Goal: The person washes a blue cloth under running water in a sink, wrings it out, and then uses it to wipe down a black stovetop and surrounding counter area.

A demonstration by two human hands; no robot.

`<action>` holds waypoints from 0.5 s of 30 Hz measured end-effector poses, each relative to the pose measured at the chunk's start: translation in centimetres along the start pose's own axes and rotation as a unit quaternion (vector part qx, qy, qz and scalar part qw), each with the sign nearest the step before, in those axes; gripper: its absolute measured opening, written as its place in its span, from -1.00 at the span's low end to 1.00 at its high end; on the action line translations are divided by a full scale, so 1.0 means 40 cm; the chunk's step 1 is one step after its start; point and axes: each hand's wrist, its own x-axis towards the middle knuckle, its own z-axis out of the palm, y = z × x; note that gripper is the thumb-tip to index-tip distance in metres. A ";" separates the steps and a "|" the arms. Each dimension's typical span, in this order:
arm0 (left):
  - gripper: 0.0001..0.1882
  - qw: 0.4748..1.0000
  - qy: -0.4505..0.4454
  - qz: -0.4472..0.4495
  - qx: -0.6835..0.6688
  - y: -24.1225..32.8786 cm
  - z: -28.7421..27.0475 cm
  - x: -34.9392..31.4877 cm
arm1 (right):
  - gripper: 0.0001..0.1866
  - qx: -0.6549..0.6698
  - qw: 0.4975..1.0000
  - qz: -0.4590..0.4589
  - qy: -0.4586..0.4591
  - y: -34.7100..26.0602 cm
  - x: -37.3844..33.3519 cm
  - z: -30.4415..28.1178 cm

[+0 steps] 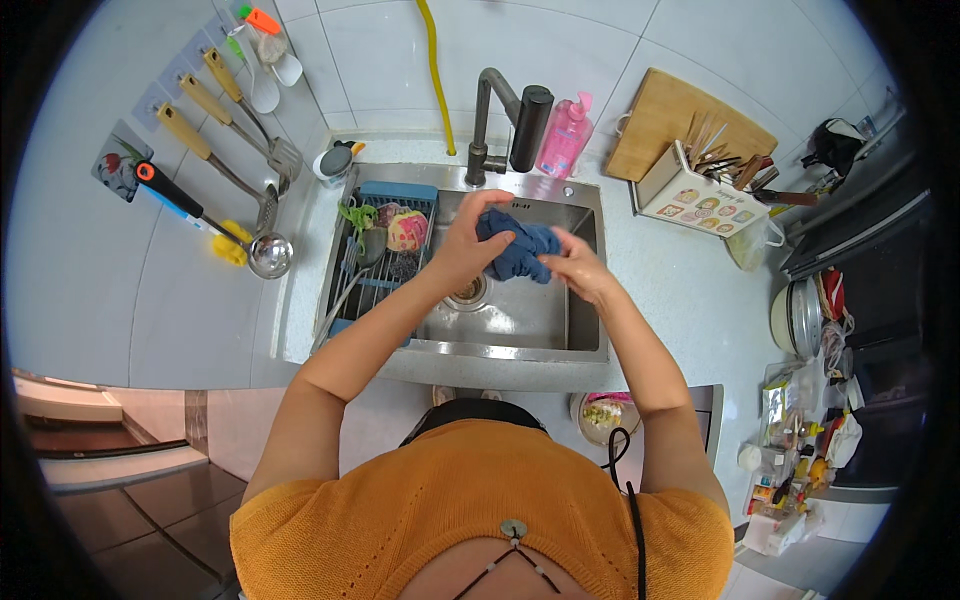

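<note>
A crumpled dark blue cloth (520,254) is bunched up between my two hands, above the steel sink (515,335). My left hand (468,240) grips its left side, the thumb lying across the folds and the fingers curving behind, partly hidden. At the cloth's right edge, my right hand (582,270) pinches it between thumb and fingers. Behind the hands stands the dark faucet (490,115); no water stream shows. Left of my left hand, a drying rack (365,290) spans the sink, holding a ladle-like utensil, greens and a pink-and-yellow scrubber (407,231).
A pink pump bottle (566,138) stands behind the sink. To the right are a cutting board (680,125) and a utensil holder (695,195) full of chopsticks and knives. Ladles and spatulas (270,255) hang on the left wall. Below the counter, a bin (600,415) holds scraps.
</note>
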 end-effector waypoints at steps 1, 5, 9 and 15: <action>-0.67 1.000 -0.020 -0.006 -0.015 -0.008 -0.005 -0.001 | -0.49 0.046 0.997 -0.023 0.055 -0.009 -0.005 -0.009; -0.67 0.980 -0.123 -0.103 -0.122 -0.076 -0.037 -0.007 | -0.56 0.171 0.967 -0.171 0.084 -0.112 -0.045 -0.046; -0.58 0.961 -0.124 -0.173 -0.178 -0.057 -0.040 0.001 | -0.62 -0.129 0.959 -0.213 0.133 -0.217 -0.051 -0.062; -0.23 0.992 -0.105 0.000 -0.069 0.112 -0.006 0.075 | -0.57 -0.264 0.922 -0.281 0.043 -0.370 -0.092 -0.036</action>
